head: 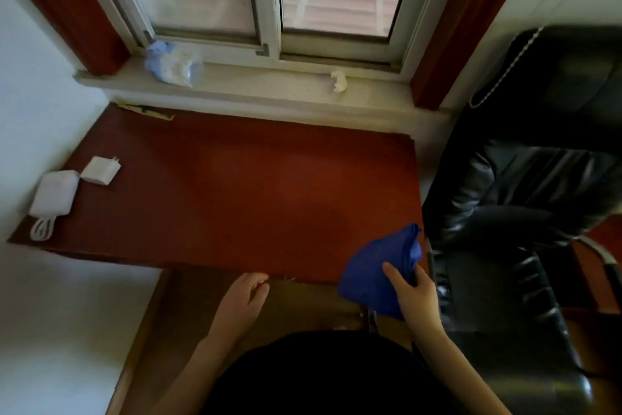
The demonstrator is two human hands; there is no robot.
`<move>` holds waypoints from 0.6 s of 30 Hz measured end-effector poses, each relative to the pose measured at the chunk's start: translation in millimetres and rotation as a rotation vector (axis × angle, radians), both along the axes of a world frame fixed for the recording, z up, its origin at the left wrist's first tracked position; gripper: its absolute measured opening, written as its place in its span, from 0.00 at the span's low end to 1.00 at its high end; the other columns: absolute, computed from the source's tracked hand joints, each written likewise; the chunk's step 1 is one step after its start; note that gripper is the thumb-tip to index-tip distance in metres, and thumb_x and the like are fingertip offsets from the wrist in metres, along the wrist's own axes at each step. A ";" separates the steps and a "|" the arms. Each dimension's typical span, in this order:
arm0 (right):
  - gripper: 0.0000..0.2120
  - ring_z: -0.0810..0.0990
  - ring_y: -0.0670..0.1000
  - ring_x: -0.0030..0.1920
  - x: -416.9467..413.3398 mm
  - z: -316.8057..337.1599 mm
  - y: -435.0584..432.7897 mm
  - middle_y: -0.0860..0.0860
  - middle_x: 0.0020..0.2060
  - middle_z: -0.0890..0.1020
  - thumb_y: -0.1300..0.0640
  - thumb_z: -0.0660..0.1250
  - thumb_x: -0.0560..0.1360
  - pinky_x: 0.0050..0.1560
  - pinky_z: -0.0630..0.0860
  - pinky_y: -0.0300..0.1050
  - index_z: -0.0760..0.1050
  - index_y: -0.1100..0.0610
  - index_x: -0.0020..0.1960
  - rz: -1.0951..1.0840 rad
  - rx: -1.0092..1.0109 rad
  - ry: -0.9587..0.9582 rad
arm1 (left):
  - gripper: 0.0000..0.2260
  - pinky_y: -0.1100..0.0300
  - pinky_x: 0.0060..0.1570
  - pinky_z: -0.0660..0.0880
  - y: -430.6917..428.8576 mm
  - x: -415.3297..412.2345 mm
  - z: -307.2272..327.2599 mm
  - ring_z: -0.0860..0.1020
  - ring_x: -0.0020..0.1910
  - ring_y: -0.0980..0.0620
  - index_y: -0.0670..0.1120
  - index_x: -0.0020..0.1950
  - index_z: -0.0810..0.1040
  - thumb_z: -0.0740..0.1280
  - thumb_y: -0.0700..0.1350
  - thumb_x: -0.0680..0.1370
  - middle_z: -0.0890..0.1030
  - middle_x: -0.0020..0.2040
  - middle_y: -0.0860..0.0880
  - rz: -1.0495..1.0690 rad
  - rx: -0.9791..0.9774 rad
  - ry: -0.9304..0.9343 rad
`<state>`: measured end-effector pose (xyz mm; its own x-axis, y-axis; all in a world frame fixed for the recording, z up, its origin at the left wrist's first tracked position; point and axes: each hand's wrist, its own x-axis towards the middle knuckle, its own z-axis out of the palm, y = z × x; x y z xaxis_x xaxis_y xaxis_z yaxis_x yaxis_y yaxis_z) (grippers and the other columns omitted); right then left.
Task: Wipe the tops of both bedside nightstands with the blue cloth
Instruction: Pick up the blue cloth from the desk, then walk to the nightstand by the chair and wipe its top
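Observation:
A dark red nightstand top (235, 192) fills the middle of the head view, below a window. My right hand (415, 293) grips a bunched blue cloth (373, 273) at the top's near right corner, with part of the cloth hanging over the front edge. My left hand (245, 296) hovers just in front of the near edge, fingers loosely curled, holding nothing.
A white charger brick (54, 192), a white plug adapter (101, 170) and a coiled white cable (42, 227) lie on the top's left end. The windowsill holds a plastic bag (171, 62) and crumpled tissue (338, 81). A black leather chair (525, 185) with a chain-strap bag stands right.

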<state>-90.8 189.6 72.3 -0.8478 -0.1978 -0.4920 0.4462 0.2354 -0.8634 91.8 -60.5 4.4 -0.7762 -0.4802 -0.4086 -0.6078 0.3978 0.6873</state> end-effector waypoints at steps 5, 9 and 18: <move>0.15 0.85 0.51 0.44 109.4 -34.4 16.5 0.50 0.49 0.85 0.53 0.72 0.74 0.36 0.79 0.42 0.77 0.55 0.59 -0.210 0.073 -0.100 | 0.11 0.65 0.49 0.71 -39.1 104.2 -26.5 0.76 0.54 0.59 0.52 0.61 0.76 0.59 0.49 0.82 0.77 0.54 0.55 -0.157 0.057 -0.144; 0.10 0.86 0.49 0.40 179.7 -39.1 20.2 0.49 0.46 0.86 0.51 0.73 0.73 0.36 0.80 0.43 0.79 0.50 0.53 -0.346 0.069 -0.121 | 0.07 0.67 0.44 0.69 -70.6 149.2 -30.6 0.76 0.50 0.59 0.55 0.56 0.75 0.60 0.49 0.81 0.77 0.52 0.55 -0.179 0.014 -0.168; 0.09 0.85 0.45 0.37 286.3 -14.5 80.7 0.41 0.39 0.86 0.51 0.74 0.72 0.29 0.78 0.35 0.78 0.47 0.51 -0.677 -0.008 -0.032 | 0.12 0.61 0.49 0.72 -31.1 104.2 1.8 0.75 0.55 0.59 0.55 0.62 0.75 0.58 0.54 0.81 0.75 0.55 0.59 -0.459 -0.041 -0.046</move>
<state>195.4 270.3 57.9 -0.7708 0.3683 -0.5199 0.5185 -0.1115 -0.8478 195.9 -91.5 6.2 -0.8938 -0.1079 -0.4354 -0.3922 0.6591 0.6417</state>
